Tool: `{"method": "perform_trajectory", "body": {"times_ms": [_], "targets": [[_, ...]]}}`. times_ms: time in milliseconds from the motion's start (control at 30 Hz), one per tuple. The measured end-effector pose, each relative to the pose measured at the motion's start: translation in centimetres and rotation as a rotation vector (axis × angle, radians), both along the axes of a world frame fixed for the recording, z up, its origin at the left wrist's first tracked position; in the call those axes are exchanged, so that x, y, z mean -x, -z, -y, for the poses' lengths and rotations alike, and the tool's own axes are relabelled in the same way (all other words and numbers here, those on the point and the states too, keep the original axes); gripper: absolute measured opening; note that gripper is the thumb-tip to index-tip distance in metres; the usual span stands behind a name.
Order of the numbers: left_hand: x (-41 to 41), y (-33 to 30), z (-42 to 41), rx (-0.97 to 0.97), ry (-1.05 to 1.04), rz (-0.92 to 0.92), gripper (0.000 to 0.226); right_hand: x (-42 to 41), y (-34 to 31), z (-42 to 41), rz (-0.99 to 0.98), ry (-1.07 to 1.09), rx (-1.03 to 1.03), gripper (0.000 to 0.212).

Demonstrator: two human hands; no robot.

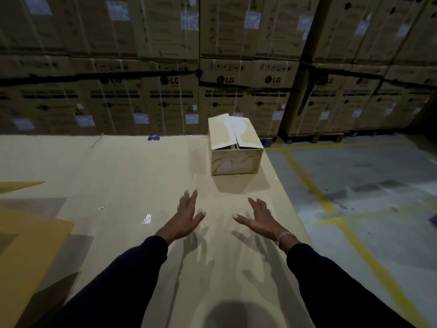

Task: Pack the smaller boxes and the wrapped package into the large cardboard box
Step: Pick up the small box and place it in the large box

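Note:
A cardboard box [235, 147] stands on a flat cardboard sheet [132, 176] on the floor, ahead of me and slightly right. Its top flaps are folded over but loose, with a gap between them. My left hand [186, 216] and my right hand [259, 218] are stretched out in front of me, palms down, fingers spread, holding nothing. Both hands hover short of the box, one on each side of its line. No smaller boxes or wrapped package can be seen.
A wall of stacked washing machine cartons [165, 91] runs behind the box. Flat yellow-brown cardboard pieces [26, 245] lie at the left. To the right is bare grey floor with yellow lines [354, 237].

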State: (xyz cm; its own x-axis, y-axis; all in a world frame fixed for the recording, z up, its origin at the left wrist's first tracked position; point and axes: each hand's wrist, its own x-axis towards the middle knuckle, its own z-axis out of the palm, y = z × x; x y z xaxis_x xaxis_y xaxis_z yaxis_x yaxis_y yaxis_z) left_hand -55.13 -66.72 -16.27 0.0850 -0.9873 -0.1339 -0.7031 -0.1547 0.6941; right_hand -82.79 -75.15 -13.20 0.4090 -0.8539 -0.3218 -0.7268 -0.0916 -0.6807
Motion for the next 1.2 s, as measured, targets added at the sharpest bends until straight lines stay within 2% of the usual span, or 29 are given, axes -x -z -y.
{"method": "perform_trajectory", "body": {"times_ms": [167,333,467,533,600,700,767,933,1067,1200], "targets": [[-0.9,-0.2,8.5,0.011,0.000,0.048,0.076,-1.1,0.6,10.2,0.089,0.102,0.107,0.109],[-1.7,-2.9,21.5,0.136,-0.077,0.113,0.070,-3.2,-1.3,21.6,0.103,0.109,0.279,0.099],[-2.7,-6.8,33.5,0.204,-0.136,0.200,0.065,-7.0,-4.5,31.2,0.143,0.150,0.315,0.088],[-3.2,-8.2,38.4,0.169,-0.191,0.181,0.067,-9.1,-5.3,35.5,0.106,0.155,0.311,0.084],[-3.5,-7.1,41.2,0.075,-0.246,0.163,0.074,-10.7,-4.5,38.4,-0.031,0.115,0.311,0.079],[-3.4,-2.8,41.7,0.007,-0.273,0.315,0.087,-11.6,-0.9,40.4,-0.347,0.082,0.375,0.083],[-3.6,-1.3,42.1,0.051,-0.291,0.379,0.090,-11.7,0.3,41.3,-0.445,0.073,0.451,0.091],[-4.1,-2.1,42.3,0.074,-0.290,0.437,0.096,-12.0,-1.0,41.5,-0.513,0.086,0.494,0.103],[-3.4,-2.7,39.9,0.059,-0.271,0.421,0.094,-11.4,-0.9,39.4,-0.462,0.140,0.445,0.109],[-2.9,-3.2,36.8,0.034,-0.268,0.420,0.093,-10.5,-1.0,35.9,-0.414,0.178,0.400,0.106]]}}
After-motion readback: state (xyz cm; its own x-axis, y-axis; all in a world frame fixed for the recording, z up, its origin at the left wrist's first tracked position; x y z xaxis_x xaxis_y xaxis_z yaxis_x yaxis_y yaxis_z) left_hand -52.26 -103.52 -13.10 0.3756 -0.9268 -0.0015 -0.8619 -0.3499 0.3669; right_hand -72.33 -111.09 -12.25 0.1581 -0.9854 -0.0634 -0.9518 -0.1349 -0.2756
